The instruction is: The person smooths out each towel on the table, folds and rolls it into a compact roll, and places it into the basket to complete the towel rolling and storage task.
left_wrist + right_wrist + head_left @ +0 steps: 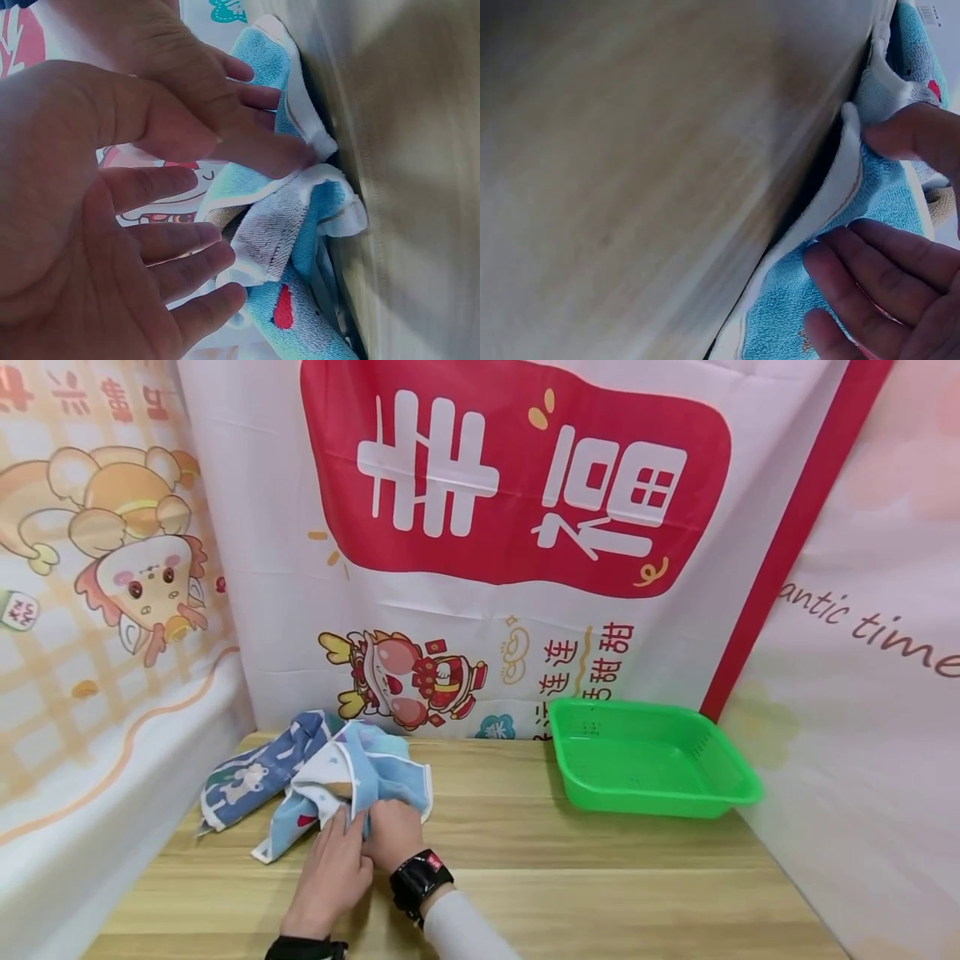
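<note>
A crumpled light blue towel (pixel 382 772) with a white border lies on the wooden table (pixel 600 877), left of centre. Both hands meet at its near edge. My left hand (pixel 333 860) hovers with straight, spread fingers (pixel 187 240) just short of the towel (pixel 300 225). My right hand (pixel 393 831), which wears a black watch, rests on the cloth. Its thumb (pixel 915 135) touches the white hem (pixel 847 172), and its fingers (pixel 870 262) lie straight over the blue pile. In the left wrist view the right hand's fingertip (pixel 289 154) touches a folded corner.
A darker blue towel (pixel 251 777) with animal prints lies bunched to the left of the light one. A green plastic basket (pixel 652 806) stands at the back right of the table. Printed banners close in the back and both sides.
</note>
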The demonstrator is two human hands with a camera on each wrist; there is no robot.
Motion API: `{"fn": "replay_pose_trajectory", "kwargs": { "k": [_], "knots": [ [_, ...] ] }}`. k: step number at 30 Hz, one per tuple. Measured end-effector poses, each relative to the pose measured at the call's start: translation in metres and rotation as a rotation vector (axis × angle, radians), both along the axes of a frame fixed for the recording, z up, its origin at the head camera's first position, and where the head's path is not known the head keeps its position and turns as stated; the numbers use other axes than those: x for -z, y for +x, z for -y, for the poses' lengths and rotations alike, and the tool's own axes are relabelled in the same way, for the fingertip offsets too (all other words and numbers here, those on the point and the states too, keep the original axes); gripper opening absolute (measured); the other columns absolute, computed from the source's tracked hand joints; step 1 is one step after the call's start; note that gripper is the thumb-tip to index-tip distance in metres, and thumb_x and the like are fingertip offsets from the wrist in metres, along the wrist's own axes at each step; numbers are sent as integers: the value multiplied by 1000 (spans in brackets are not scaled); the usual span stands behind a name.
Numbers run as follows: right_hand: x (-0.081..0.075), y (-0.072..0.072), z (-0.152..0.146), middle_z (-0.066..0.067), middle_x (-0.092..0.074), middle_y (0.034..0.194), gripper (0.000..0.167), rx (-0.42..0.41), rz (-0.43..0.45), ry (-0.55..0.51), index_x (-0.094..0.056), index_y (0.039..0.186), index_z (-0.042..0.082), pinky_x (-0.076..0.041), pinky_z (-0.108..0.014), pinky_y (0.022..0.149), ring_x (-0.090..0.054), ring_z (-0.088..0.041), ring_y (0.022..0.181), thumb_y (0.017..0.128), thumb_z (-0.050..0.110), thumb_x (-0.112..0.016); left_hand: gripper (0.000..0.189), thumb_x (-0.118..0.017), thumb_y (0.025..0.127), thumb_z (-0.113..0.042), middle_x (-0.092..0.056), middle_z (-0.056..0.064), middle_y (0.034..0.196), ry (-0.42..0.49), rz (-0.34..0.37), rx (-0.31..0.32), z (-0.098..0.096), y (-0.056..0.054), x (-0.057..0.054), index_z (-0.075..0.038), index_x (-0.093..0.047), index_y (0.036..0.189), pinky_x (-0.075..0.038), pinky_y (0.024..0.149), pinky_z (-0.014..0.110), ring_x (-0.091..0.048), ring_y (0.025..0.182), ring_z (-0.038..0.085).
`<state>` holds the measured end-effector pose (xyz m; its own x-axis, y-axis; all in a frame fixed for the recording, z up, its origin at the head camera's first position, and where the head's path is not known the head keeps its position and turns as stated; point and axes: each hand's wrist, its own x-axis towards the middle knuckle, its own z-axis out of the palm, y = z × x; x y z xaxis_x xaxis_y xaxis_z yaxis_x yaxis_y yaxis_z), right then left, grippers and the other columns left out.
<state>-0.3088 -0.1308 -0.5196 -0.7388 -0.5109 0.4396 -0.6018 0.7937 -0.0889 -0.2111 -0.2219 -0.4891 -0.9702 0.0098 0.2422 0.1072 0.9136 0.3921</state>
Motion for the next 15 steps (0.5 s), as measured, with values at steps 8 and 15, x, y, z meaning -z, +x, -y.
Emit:
{"fn": "replay_pose_trajectory", "kwargs": {
  "k": [8, 15],
  "knots": [
    [-3, -5, -10, 9, -63, 66, 17, -61, 61, -2, -65, 72, 22, -45, -25, 50, -61, -6, 61, 79, 25, -80, 55, -63, 87, 1, -37, 45, 147, -35, -109, 12, -7, -6, -3, 13, -51, 139, -39, 107, 63, -43, 133, 56],
    [-23, -5, -29, 4, -68, 92, 14, -173, 219, -93, -69, 106, 12, -54, -21, 74, -65, -6, 85, 94, 9, -62, 58, -63, 82, 11, -33, 47, 147, -59, -218, 13, -10, -13, -6, 7, -54, 140, -40, 103, 67, -41, 133, 59]
  ]
}}
